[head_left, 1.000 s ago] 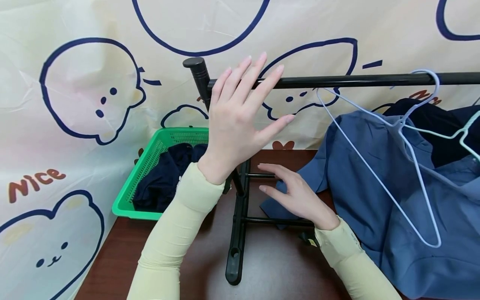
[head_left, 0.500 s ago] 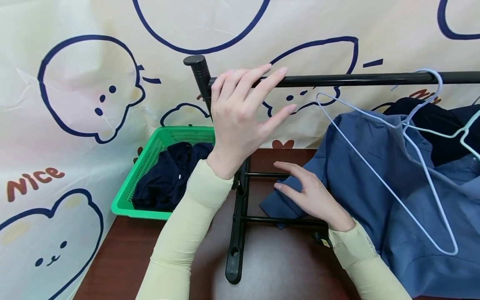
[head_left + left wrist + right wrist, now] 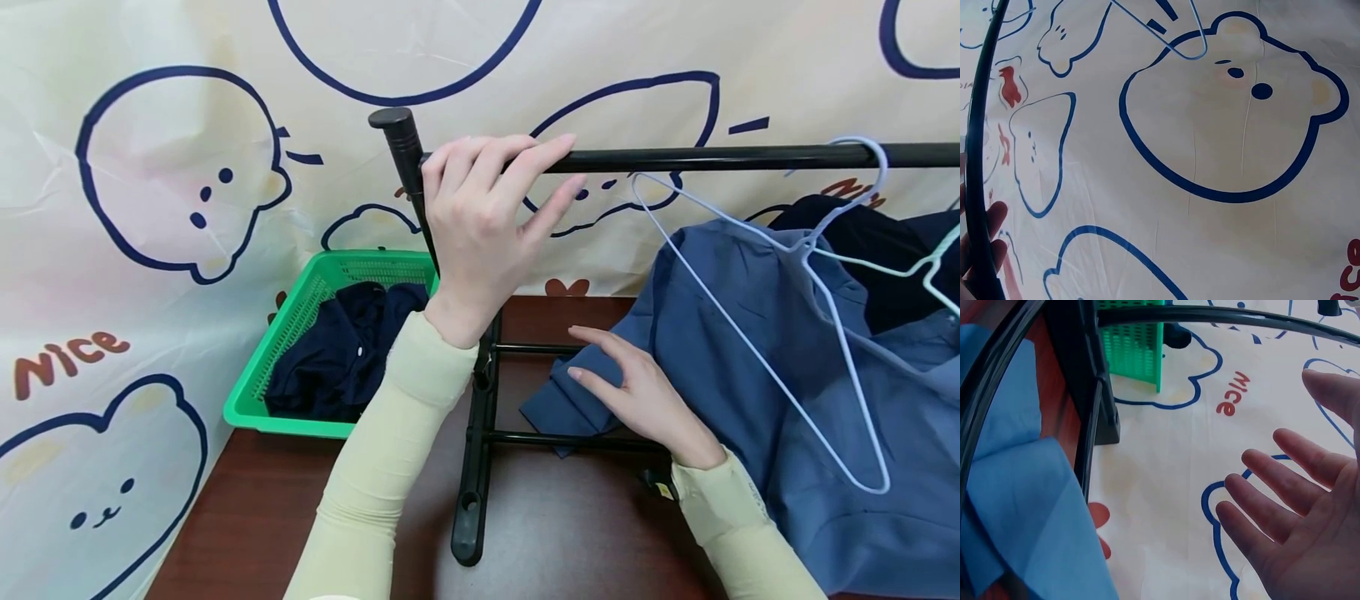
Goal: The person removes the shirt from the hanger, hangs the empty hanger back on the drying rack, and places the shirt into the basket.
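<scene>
In the head view my left hand [image 3: 480, 225] is at the left end of the black clothes rail [image 3: 697, 158], its fingers bent over the bar and its thumb held away. Two fingertips [image 3: 997, 215] show beside the bar in the left wrist view. Lower and to the right, my right hand [image 3: 637, 387] hovers with relaxed, spread fingers and holds nothing. Beside it lies a blue shirt [image 3: 720, 317]. A pale lilac hanger [image 3: 825, 308] hangs from the rail without a garment, in front of the shirt.
A green basket [image 3: 251, 400] with dark navy clothing [image 3: 322, 358] stands at the left. The rack's black foot [image 3: 468, 500] rests on the brown table [image 3: 570, 517]. Further right are a mint hanger [image 3: 930, 267] and dark clothes [image 3: 817, 225]. A patterned sheet [image 3: 45, 275] covers the wall.
My left hand's fingers have bent down over the rail from a straighter pose. My right hand has drifted right, toward the blue shirt. The lilac hanger swings slightly.
</scene>
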`<state>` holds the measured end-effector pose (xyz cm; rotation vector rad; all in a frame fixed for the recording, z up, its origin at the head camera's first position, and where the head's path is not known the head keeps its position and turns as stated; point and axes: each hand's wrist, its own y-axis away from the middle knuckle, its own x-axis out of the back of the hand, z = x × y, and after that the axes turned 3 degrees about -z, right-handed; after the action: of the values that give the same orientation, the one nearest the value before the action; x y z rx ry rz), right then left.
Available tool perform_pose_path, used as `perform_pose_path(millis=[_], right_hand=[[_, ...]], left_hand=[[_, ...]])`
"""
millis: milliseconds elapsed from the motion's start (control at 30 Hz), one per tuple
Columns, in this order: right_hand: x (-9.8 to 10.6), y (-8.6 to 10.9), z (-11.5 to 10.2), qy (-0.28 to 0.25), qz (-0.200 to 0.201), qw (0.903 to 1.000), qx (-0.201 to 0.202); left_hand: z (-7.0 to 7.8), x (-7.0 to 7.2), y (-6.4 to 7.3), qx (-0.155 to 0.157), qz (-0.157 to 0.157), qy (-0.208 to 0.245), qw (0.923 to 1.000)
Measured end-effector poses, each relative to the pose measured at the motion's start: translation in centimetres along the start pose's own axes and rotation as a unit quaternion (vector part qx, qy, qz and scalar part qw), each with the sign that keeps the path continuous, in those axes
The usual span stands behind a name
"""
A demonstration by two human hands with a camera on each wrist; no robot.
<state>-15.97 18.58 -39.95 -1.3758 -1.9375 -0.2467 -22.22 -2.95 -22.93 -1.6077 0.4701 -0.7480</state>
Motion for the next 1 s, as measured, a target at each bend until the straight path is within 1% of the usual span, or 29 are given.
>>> perform_pose_path(millis=[133,467,767,1000], right_hand=[[0.5,0.6,0.5,0.009,0.008,0.9999,-0.010],[2.2,2.1,1.7,0.029,0.052,0.9977,-0.033],[3.6,3.5,2.7,0.037,0.066,0.9943,-0.075],[4.9,4.9,3.7,0.056,0.085,0.9885,-0.112]], left_hand=[[-0.1,-0.1,-0.1,0.000,0.006,0.001,1.0000],[-0.2,0.0,-0.2,0.005,0.001,0.002,1.0000],[-0.1,0.0,-0.2,0.007,0.000,0.008,0.9999],[-0.1,0.0,-0.2,0.008,0.004,0.010,0.9999]])
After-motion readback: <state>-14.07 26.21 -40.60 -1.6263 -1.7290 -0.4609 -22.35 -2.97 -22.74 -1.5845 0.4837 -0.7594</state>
